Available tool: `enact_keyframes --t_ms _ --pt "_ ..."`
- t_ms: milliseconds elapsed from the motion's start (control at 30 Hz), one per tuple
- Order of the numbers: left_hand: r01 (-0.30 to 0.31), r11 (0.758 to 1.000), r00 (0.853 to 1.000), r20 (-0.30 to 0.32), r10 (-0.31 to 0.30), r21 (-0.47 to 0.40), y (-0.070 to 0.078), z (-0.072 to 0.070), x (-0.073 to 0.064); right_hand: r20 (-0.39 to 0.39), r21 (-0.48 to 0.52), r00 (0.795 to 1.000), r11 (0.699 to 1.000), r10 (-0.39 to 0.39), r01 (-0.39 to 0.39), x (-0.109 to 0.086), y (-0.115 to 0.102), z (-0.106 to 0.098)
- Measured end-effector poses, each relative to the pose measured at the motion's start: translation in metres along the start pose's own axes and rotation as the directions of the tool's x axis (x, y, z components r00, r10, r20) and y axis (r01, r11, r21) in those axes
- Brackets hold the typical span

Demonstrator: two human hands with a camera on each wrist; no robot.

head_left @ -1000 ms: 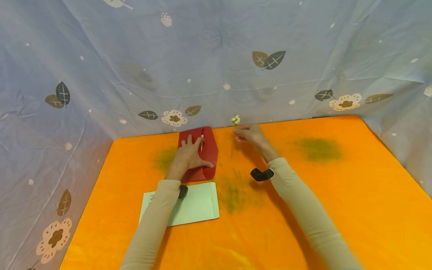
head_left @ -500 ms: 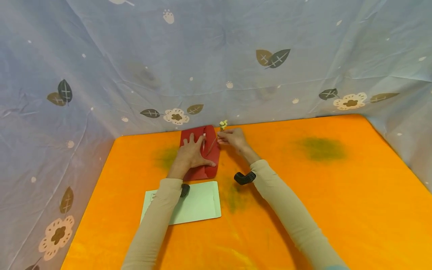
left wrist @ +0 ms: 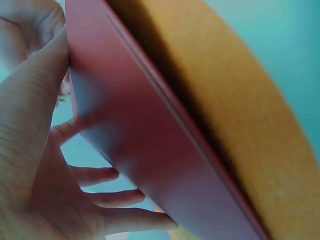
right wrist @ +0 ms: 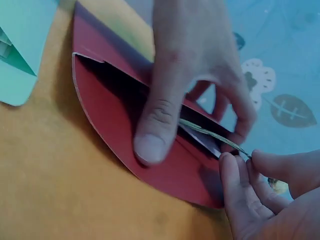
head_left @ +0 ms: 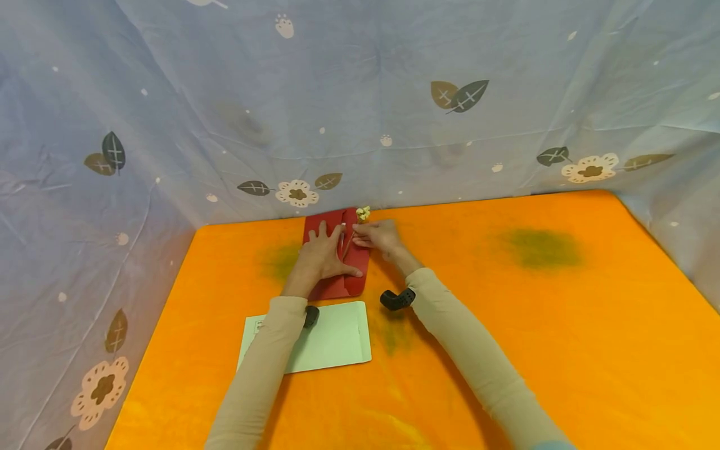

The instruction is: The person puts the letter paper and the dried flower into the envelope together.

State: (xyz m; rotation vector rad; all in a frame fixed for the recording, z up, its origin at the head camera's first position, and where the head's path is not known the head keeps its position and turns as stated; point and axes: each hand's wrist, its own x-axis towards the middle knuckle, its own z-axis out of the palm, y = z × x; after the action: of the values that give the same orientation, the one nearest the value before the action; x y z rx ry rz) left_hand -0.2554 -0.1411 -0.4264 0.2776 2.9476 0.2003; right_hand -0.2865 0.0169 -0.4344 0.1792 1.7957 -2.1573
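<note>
A red envelope (head_left: 332,289) lies at the back of the table, its pointed flap folded out to the right. My left hand (head_left: 322,256) rests on it with spread fingers, the thumb over the flap. In the right wrist view that thumb (right wrist: 152,145) lies across the opening, and a white paper edge (right wrist: 202,140) shows inside. With thumb and fingertips my right hand (head_left: 382,239) pinches a small pale-yellow flower (head_left: 363,214) near its blossoms. Its thin stem (right wrist: 210,132) points into the envelope's opening, the far end hidden behind the left thumb.
A pale green envelope (head_left: 332,344) lies nearer, partly under the left forearm. An orange cloth (head_left: 506,325) covers the table. A printed grey-blue curtain (head_left: 360,112) hangs behind and at both sides. Black wrist cameras jut from both cuffs.
My right hand has moved left with the flower, from beside the red envelope to over its flap, bringing the stem to the opening. The left hand keeps its place on the envelope.
</note>
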Motion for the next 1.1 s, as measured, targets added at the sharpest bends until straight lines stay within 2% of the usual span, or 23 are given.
enact_keyframes --t_ms 133,233,367,467,567,700,800,1033,1100 --pt "0.0 1.0 1.0 -0.002 0.0 -0.007 0.0 0.0 0.0 -0.039 -0.097 0.998 0.995 -0.039 0.035 0.001 0.005 0.009" --pt "-0.001 1.0 1.0 -0.007 0.001 -0.016 0.0 0.0 0.0 -0.06 -0.199 0.996 0.978 -0.069 0.056 0.002 0.009 0.014" --pt "-0.007 1.0 1.0 -0.018 0.006 -0.028 0.0 0.0 -0.001 -0.071 -0.385 0.99 0.919 -0.119 0.083 0.003 0.012 0.019" --pt "-0.009 0.999 1.0 -0.024 0.008 -0.031 0.0 0.0 -0.001 -0.068 -0.48 0.986 0.871 -0.155 0.104 0.004 0.013 0.02" --pt "-0.012 0.999 1.0 -0.029 0.011 -0.031 0.0 0.0 -0.001 -0.058 -0.523 0.983 0.844 -0.173 0.118 0.005 0.014 0.02" --pt "-0.02 0.999 0.999 -0.041 0.019 -0.036 -0.001 0.001 -0.001 -0.051 -0.549 0.982 0.826 -0.182 0.125 0.007 0.015 0.021" --pt "-0.026 0.999 0.998 -0.05 0.024 -0.04 -0.001 0.002 -0.001 -0.062 -0.554 0.981 0.824 -0.186 0.121 0.008 0.016 0.023" --pt "-0.039 0.998 0.997 -0.066 0.036 -0.041 -0.002 0.004 -0.001 -0.097 -0.592 0.97 0.796 -0.222 0.123 0.006 0.018 0.028" --pt "-0.04 0.998 0.997 -0.066 0.037 -0.04 -0.002 0.003 -0.001 -0.101 -0.58 0.969 0.805 -0.225 0.127 0.006 0.019 0.029"
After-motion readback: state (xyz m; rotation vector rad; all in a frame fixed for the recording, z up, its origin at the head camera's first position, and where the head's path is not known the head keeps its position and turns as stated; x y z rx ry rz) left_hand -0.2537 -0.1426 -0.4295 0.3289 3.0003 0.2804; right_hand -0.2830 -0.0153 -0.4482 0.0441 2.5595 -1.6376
